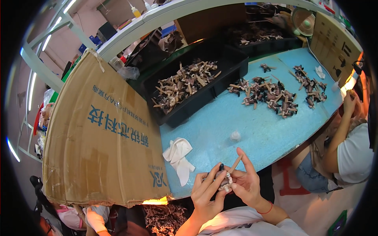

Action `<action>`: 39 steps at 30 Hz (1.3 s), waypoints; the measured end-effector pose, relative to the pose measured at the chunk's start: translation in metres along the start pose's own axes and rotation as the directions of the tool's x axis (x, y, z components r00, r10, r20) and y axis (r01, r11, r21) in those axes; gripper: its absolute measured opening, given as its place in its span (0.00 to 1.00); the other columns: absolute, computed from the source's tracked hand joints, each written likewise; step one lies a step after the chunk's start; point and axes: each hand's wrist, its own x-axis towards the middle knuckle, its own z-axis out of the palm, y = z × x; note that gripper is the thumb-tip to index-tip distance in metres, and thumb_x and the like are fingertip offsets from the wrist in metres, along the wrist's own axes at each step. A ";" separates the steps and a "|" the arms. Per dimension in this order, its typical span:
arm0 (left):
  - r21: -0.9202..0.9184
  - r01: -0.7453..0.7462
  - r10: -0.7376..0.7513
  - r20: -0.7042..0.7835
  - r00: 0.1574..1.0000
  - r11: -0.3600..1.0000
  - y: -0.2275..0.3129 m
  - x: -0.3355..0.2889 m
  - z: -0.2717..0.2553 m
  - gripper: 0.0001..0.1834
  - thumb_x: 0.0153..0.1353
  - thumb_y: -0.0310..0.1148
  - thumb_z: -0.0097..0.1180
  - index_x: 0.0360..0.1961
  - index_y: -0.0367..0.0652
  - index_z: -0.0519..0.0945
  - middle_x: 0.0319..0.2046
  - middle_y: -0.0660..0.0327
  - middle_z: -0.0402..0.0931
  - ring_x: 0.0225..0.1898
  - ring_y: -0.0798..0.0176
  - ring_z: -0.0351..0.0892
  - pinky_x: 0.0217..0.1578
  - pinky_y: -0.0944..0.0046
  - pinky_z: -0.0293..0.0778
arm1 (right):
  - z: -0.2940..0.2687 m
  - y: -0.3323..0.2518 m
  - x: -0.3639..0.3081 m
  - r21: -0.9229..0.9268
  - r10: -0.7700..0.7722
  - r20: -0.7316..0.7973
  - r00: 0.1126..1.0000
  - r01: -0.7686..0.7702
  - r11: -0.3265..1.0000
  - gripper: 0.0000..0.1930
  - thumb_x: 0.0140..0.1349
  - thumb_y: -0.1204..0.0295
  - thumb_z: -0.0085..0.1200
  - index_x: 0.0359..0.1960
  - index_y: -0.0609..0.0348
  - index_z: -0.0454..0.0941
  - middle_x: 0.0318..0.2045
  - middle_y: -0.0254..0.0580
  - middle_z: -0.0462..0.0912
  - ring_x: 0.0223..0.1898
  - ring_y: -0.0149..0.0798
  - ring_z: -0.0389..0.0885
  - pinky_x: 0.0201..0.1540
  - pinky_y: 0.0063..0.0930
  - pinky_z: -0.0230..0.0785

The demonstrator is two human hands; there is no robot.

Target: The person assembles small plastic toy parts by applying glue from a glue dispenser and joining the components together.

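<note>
Close to the table's front edge, my left hand (207, 193) and my right hand (247, 186) are together around a small toy figure (225, 181). It has brown, white and black parts, and a tan stick-like piece (235, 164) juts up from it. My left fingers and thumb pinch the figure from the left. On the right side, my thumb presses its lower end while my index finger stretches up beside the stick-like piece. Fingers cover much of the figure. A crumpled white cloth (178, 157) lies to the left, and a small white ball-like wad (235, 136) sits beyond my hands.
A black bin (214, 96) of similar figures stands at the back of the blue tabletop (204, 145). More figures (271, 96) lie loose at right. Cardboard panels (106, 149) border left and far right. Another person (348, 145) sits at right; a fan (303, 21) stands behind.
</note>
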 end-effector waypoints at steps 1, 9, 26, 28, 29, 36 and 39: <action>-0.001 -0.003 0.003 0.006 1.000 1.000 -0.001 0.001 0.001 0.24 0.40 0.20 0.61 0.45 0.35 0.78 0.47 0.47 0.75 0.37 0.50 0.75 0.38 0.61 0.71 | -0.001 0.001 0.001 0.001 -0.004 -0.006 1.000 0.004 1.000 0.41 0.57 0.83 0.45 0.67 0.61 0.32 0.53 0.63 0.70 0.51 0.42 0.73 0.55 0.37 0.66; -0.140 0.048 -0.056 -0.050 0.997 0.989 -0.006 0.006 0.014 0.19 0.48 0.28 0.60 0.43 0.31 0.78 0.44 0.45 0.76 0.39 0.54 0.74 0.41 0.62 0.70 | -0.008 0.000 0.007 -0.194 -0.019 -0.030 0.999 0.013 0.981 0.41 0.56 0.81 0.48 0.67 0.63 0.33 0.50 0.61 0.73 0.50 0.43 0.75 0.54 0.38 0.66; -0.803 0.430 -0.291 0.563 0.774 -0.412 -0.027 -0.006 0.003 0.32 0.59 0.45 0.53 0.61 0.41 0.61 0.56 0.44 0.64 0.46 0.49 0.69 0.39 0.59 0.65 | -0.012 -0.038 0.006 -0.497 -0.167 -0.010 0.986 0.140 0.856 0.22 0.59 0.80 0.49 0.56 0.70 0.63 0.39 0.50 0.82 0.37 0.40 0.83 0.44 0.30 0.74; -0.715 0.405 -0.193 0.596 0.780 -0.570 -0.023 -0.001 0.002 0.39 0.61 0.50 0.48 0.62 0.31 0.55 0.55 0.45 0.65 0.45 0.55 0.72 0.41 0.60 0.63 | -0.011 -0.037 0.005 -0.504 -0.177 -0.004 0.984 0.151 0.851 0.21 0.59 0.80 0.49 0.54 0.70 0.65 0.38 0.51 0.82 0.36 0.40 0.83 0.43 0.29 0.74; -0.717 0.401 -0.197 0.593 0.781 -0.570 -0.024 -0.001 0.002 0.39 0.61 0.50 0.48 0.62 0.31 0.55 0.55 0.45 0.65 0.45 0.55 0.72 0.41 0.60 0.63 | -0.011 -0.036 0.004 -0.511 -0.190 -0.003 0.982 0.162 0.844 0.19 0.58 0.80 0.49 0.53 0.70 0.68 0.38 0.51 0.82 0.35 0.40 0.84 0.42 0.28 0.74; -0.666 0.406 -0.140 0.608 0.781 -0.625 -0.032 -0.005 0.004 0.33 0.61 0.48 0.49 0.62 0.43 0.57 0.55 0.45 0.65 0.44 0.55 0.68 0.41 0.60 0.62 | -0.009 -0.034 0.004 -0.510 -0.189 -0.035 0.981 0.146 0.848 0.15 0.57 0.81 0.50 0.47 0.70 0.73 0.34 0.52 0.82 0.34 0.39 0.84 0.38 0.25 0.75; -0.702 0.437 -0.154 0.608 0.779 -0.562 -0.033 -0.006 0.003 0.26 0.61 0.46 0.49 0.59 0.50 0.67 0.56 0.44 0.65 0.44 0.54 0.65 0.40 0.60 0.61 | -0.009 -0.033 0.005 -0.545 -0.205 -0.016 0.979 0.163 0.823 0.15 0.56 0.82 0.50 0.46 0.71 0.74 0.33 0.51 0.82 0.34 0.38 0.84 0.37 0.25 0.75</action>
